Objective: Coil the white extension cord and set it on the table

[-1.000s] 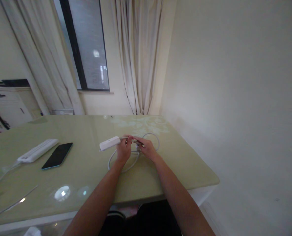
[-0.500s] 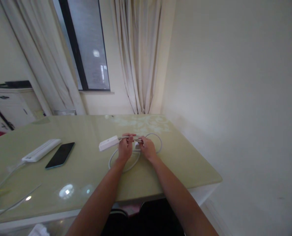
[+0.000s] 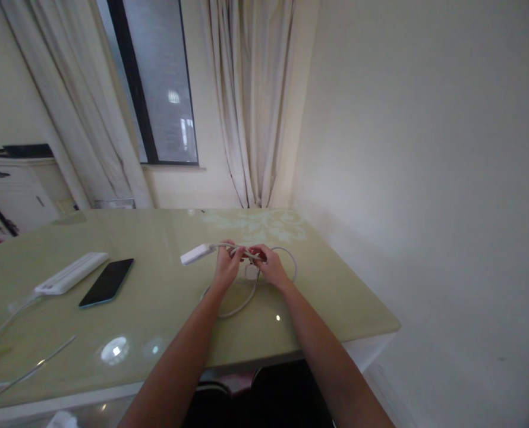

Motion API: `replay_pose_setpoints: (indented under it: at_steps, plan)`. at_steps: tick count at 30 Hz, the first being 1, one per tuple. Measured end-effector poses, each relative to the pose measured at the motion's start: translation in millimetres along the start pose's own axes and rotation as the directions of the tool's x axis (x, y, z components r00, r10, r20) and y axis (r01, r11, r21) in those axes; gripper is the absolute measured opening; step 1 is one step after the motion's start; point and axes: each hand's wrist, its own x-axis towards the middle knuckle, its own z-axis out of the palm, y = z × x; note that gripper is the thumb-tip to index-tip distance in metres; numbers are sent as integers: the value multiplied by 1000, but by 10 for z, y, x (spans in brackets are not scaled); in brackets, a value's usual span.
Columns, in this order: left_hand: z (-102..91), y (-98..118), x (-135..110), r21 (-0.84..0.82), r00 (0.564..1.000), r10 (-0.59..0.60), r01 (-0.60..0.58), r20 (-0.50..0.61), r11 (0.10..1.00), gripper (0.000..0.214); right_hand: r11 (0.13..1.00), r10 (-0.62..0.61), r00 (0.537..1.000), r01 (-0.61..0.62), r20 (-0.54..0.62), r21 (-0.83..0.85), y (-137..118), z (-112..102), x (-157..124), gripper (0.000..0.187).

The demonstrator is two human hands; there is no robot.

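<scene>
Bunched strands of a pale cable (image 3: 242, 308) are pinched in the fingers of the left hand (image 3: 227, 266) and right hand (image 3: 268, 264), over the table's (image 3: 336, 297) right half. A white block (image 3: 196, 254) is held out leftward; a phone (image 3: 107, 283) and white strip (image 3: 72, 274) are laid toward the left edge.

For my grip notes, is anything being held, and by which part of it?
The cable: left hand and right hand grip its gathered strands. The white block juts out past the left hand.

Pale wall (image 3: 425, 148) at right, cream curtains (image 3: 260, 107) flanking a dark-framed window (image 3: 164, 89), white cabinet (image 3: 19, 190) far left
</scene>
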Motion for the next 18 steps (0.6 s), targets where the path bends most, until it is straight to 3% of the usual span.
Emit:
replay_pose_setpoints:
  at_steps: [5,8,10,13,15,18]
  plan:
    - [-147,65,58,-91,990,-119,113,-72,989,55,928,-127,965,35,-228,-371,-15,-88,10,27]
    - [-198,61,24,-107,954,-298,300,38,948,53,853,-43,917,-173,-397,-492,-71,-63,-21,30]
    - [-198,58,-23,-72,899,-411,425,149,903,49,813,75,882,-324,-465,-484,-87,-55,-35,31]
    - [-171,66,-85,-4,810,-534,551,243,835,48,832,132,865,-362,-484,-420,-65,-80,-23,33]
    - [-155,74,-103,-4,799,-551,569,239,823,49,883,153,848,-348,-507,-315,-42,-88,1,32]
    - [-146,73,-98,-49,827,-526,544,199,837,51,933,272,851,-347,-450,-92,-34,-33,32,28]
